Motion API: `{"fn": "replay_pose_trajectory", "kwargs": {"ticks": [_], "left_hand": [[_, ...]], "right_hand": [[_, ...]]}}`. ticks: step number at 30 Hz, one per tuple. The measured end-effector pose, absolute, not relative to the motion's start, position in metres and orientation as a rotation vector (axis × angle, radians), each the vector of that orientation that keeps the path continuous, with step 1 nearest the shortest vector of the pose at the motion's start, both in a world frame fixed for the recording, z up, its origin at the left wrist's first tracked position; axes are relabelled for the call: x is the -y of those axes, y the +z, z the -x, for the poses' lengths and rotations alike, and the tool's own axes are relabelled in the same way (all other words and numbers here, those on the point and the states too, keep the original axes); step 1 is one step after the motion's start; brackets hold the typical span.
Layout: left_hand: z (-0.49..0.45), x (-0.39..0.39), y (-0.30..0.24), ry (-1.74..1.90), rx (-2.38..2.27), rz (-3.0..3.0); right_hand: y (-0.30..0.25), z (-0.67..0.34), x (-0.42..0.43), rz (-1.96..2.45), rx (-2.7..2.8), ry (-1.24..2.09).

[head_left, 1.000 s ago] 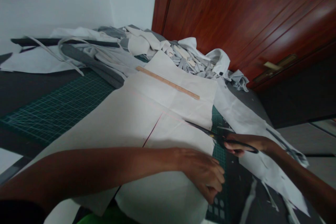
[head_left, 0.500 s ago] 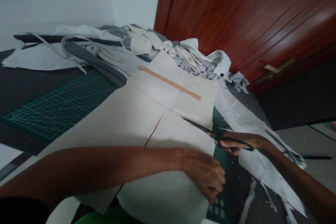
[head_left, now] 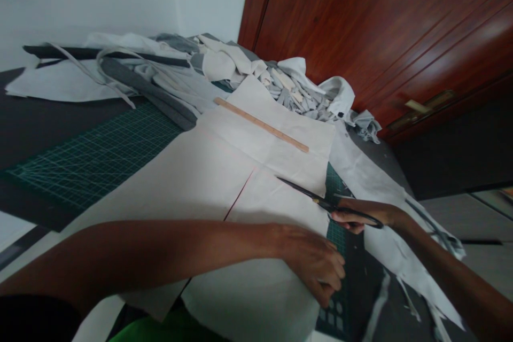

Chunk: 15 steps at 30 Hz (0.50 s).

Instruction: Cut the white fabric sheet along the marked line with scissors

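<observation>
My right hand (head_left: 352,216) is closed round the handles of a pair of black scissors (head_left: 308,195). Their long blades point left, and the upper blade lies over a large off-white cloth (head_left: 192,181), from its right edge inward. My left forearm crosses the near part of this cloth. At the cloth's right edge, my left hand (head_left: 315,262) has its fingers curled in on the edge; the fingertips are partly hidden. A thin red line (head_left: 240,192) runs across the cloth, and a dark gap shows below my forearm. A wooden ruler (head_left: 260,125) rests on the cloth's far part.
Beneath the cloth is a green cutting mat (head_left: 100,157) on a dark table (head_left: 24,117). Scraps of white and grey fabric (head_left: 276,80) are heaped along the back. Another white cloth piece (head_left: 360,165) lies at the right, near a reddish wooden door (head_left: 380,26).
My right hand and the scissors have shifted slightly left, their tip now a little further in over the cloth. The left hand stays at the edge. The view has moved slightly.
</observation>
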<state>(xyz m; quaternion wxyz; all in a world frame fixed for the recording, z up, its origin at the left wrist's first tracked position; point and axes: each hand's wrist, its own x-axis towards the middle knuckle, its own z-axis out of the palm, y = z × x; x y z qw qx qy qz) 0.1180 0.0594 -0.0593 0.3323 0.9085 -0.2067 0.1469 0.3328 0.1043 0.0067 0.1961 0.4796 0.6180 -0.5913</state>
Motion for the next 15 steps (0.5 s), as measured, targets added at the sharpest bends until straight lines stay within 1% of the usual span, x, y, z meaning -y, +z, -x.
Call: {"fn": "replay_pose_trajectory", "kwargs": {"ticks": [7,15], "left_hand": [[-0.123,-0.060,-0.070,0.487,0.603,-2.407],[-0.121,-0.059,-0.074,0.544,0.606,-2.471]], "right_hand": [[0.012,-0.327,-0.098,-1.528,-1.746,-1.521],[0.015,-0.317,-0.094,-1.580,-1.681,-1.542]]}}
